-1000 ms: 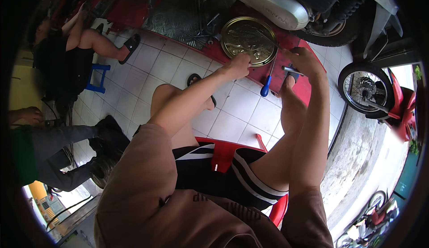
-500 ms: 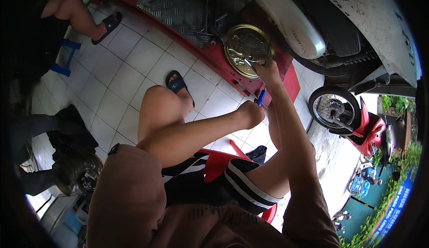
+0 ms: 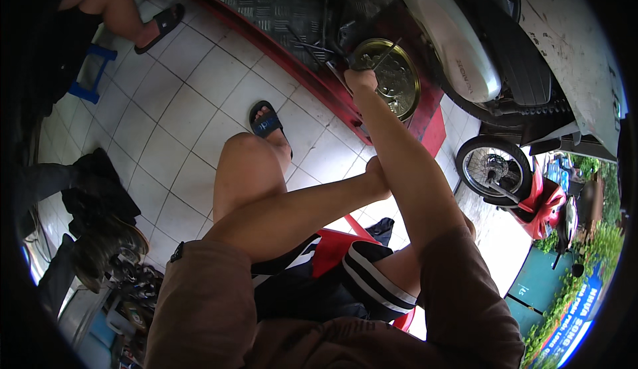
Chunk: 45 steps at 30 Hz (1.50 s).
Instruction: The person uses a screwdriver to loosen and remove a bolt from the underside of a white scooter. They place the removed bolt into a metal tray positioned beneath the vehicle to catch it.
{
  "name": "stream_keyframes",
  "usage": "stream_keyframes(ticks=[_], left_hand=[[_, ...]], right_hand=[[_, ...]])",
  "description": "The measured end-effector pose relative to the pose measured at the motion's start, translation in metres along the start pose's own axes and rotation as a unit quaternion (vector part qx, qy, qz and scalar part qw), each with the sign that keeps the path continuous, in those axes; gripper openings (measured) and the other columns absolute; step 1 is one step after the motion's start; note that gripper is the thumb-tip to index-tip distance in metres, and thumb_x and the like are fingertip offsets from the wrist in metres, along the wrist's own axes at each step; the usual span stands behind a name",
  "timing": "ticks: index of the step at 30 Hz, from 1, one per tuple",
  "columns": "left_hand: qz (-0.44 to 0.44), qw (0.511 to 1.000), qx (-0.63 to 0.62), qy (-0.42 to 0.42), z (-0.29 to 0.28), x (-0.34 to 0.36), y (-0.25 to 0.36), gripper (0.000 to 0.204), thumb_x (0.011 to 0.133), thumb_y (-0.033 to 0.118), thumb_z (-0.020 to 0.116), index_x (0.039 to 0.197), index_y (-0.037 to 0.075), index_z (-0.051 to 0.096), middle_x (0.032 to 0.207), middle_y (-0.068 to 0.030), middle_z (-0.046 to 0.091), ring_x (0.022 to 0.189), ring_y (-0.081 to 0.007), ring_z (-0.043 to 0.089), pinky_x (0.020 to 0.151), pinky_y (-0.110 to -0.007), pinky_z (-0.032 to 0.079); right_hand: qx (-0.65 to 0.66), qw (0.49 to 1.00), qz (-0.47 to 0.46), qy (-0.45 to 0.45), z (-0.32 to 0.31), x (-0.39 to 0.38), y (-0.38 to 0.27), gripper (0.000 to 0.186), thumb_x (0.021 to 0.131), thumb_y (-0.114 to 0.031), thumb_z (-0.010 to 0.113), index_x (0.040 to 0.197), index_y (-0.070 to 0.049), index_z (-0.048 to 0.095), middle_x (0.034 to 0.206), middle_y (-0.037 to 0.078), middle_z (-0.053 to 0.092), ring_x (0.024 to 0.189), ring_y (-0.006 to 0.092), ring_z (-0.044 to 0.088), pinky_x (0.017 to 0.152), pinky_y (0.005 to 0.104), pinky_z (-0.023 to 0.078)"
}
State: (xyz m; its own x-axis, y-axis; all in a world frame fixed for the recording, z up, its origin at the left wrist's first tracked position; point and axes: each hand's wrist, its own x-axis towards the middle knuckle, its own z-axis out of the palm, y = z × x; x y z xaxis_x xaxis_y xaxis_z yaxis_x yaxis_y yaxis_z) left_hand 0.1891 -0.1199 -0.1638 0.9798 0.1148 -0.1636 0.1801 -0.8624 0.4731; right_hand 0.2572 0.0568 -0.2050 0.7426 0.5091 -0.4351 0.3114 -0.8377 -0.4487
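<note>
My right hand (image 3: 362, 80) reaches over the red work platform (image 3: 290, 77) to the near left side of a round gold-coloured metal tray (image 3: 405, 83), fingers curled on something dark that I cannot make out, among loose metal tools (image 3: 312, 49). A thin metal rod (image 3: 392, 49) crosses the tray's upper part. My left hand (image 3: 374, 175) is below the platform, mostly hidden behind my right forearm; its fingers and anything in them are hidden.
A silver-and-black scooter (image 3: 452, 43) stands over the platform. A red motorbike (image 3: 541, 206) is at the right. A person's leg (image 3: 129, 20) and a blue stool (image 3: 90, 87) are upper left, dark clothing and machinery (image 3: 106, 243) lower left, tiled floor (image 3: 179, 136) between.
My right hand has moved up and left from the tray toward the tools. The blue screwdriver seen at my left hand half a second ago is now out of sight behind my right forearm.
</note>
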Motion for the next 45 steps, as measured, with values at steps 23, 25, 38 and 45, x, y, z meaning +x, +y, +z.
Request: stream_keyframes(ticks=[23,25,38,45], left_hand=[[-0.036,0.995,-0.09,0.032,-0.074,-0.009,-0.009,0.015,0.071,-0.006,0.059,0.082,-0.003,0.068,0.079,-0.0209,0.067,0.079,-0.0327,0.068,0.068,-0.04,0.056],[-0.05,0.992,-0.092,0.064,-0.088,-0.006,-0.012,0.015,0.069,-0.008,0.059,0.081,-0.005,0.067,0.078,-0.0222,0.066,0.079,-0.0345,0.067,0.069,-0.04,0.055],[-0.18,0.837,-0.28,0.433,-0.132,-0.002,-0.106,0.012,0.082,0.008,0.066,0.091,0.003,0.072,0.076,-0.0106,0.069,0.07,-0.0194,0.067,0.064,-0.03,0.05],[-0.243,0.695,-0.493,0.464,-0.153,-0.014,-0.115,0.013,0.086,0.008,0.066,0.096,0.002,0.068,0.072,-0.0002,0.063,0.063,-0.0064,0.055,0.057,-0.02,0.044]], right_hand=[[-0.222,0.966,-0.081,0.102,-0.11,-0.004,0.208,0.035,0.066,-0.033,0.069,0.082,-0.002,0.07,0.085,0.019,0.069,0.089,0.0316,0.067,0.08,0.0374,0.053],[-0.26,0.959,-0.048,0.107,-0.113,-0.021,0.195,0.029,0.069,-0.03,0.066,0.085,-0.006,0.07,0.094,0.018,0.068,0.097,0.031,0.064,0.085,0.0363,0.051],[-0.253,0.956,-0.049,-0.139,-0.273,-0.077,0.116,0.027,0.083,-0.016,0.051,0.1,-0.005,0.069,0.078,0.013,0.069,0.067,0.0207,0.067,0.066,0.0335,0.055],[-0.152,0.931,-0.33,-0.019,-0.266,-0.12,0.1,0.023,0.082,-0.017,0.062,0.099,-0.004,0.069,0.085,0.019,0.068,0.079,0.0335,0.066,0.071,0.0393,0.051]])
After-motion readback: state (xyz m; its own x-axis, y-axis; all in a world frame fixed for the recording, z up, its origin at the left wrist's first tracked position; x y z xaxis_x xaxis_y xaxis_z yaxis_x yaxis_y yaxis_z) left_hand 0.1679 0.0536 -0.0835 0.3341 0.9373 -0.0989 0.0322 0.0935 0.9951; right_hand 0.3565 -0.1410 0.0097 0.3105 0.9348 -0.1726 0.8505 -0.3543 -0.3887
